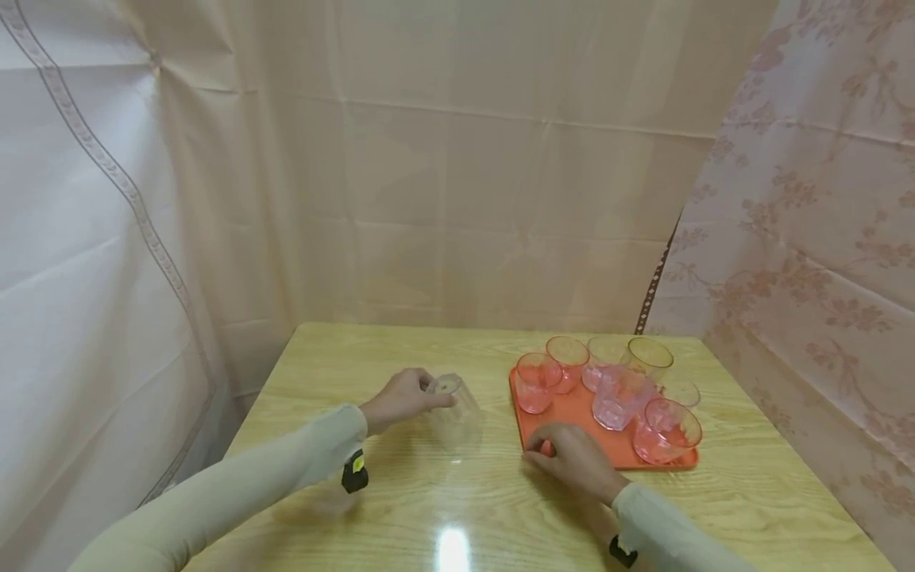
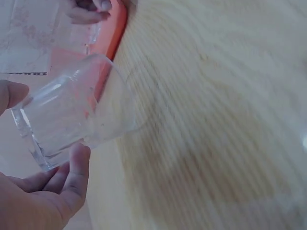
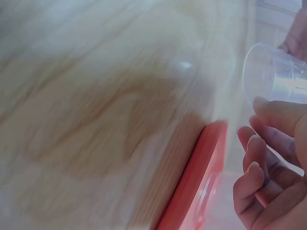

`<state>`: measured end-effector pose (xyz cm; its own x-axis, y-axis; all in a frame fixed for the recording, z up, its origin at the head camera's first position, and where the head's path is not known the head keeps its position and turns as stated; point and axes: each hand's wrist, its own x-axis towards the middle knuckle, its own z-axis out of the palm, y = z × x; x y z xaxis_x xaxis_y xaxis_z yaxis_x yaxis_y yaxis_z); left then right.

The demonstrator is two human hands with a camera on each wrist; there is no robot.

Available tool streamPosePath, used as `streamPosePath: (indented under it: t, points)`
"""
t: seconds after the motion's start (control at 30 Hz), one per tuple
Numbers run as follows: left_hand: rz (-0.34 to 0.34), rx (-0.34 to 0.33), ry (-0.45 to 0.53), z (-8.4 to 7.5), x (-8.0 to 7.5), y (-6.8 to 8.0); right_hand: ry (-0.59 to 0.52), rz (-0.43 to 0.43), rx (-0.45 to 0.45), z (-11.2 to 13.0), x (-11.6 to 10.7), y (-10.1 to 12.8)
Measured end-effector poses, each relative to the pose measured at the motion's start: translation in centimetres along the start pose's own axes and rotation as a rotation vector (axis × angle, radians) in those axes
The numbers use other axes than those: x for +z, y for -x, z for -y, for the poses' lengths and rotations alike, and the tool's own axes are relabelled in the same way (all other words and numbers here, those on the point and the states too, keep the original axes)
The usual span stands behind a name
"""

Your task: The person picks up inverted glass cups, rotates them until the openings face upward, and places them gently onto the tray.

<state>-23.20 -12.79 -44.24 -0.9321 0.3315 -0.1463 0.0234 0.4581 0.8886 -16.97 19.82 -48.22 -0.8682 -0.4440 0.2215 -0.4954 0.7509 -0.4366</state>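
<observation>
My left hand (image 1: 403,397) grips a clear drinking glass (image 1: 457,417) by its base, thumb on one side and fingers on the other. The glass is tipped bottom-up, its mouth pointing down over the wooden table; in the left wrist view the clear glass (image 2: 76,108) shows faceted sides near the base. My right hand (image 1: 575,461) hovers at the near left corner of the orange-red tray (image 1: 572,413), fingers loosely curled with nothing between them. In the right wrist view, this right hand (image 3: 273,167) partly overlaps the glass beyond it.
Several glasses stand on the tray, among them a red-tinted glass (image 1: 538,381), a yellow-rimmed glass (image 1: 650,357) and a pink glass (image 1: 666,433) near its right front corner. Cloth curtains (image 1: 457,199) enclose the table (image 1: 343,357) at the back and sides.
</observation>
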Motion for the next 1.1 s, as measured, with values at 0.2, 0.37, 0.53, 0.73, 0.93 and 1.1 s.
streamPosePath:
  t: [0.2, 0.37, 0.53, 0.73, 0.93, 1.1]
  points:
    - [0.044, 0.005, 0.116, 0.1, 0.5, 0.1, -0.154, 0.028, 0.098, 1.7, 0.3, -1.2]
    - [0.068, 0.0, 0.183, 0.1, 1.0, 0.3, -0.463, 0.08, 0.285, 2.8, 0.7, -2.2]
    - [0.107, 0.018, 0.265, 0.2, 1.3, 0.4, -0.81, 0.127, 0.435, 3.1, 1.0, -2.7]
    - [0.135, 0.04, 0.294, 0.3, 1.3, 0.2, -1.182, 0.16, 0.449, 2.9, 0.5, -2.8]
    - [0.144, 0.05, 0.25, 0.3, 1.2, 0.2, -1.308, 0.095, 0.487, 2.9, 0.0, -3.0]
    - [0.139, 0.089, 0.109, 0.3, 1.3, 0.6, -1.259, 0.042, 0.514, 3.0, -0.3, -3.1]
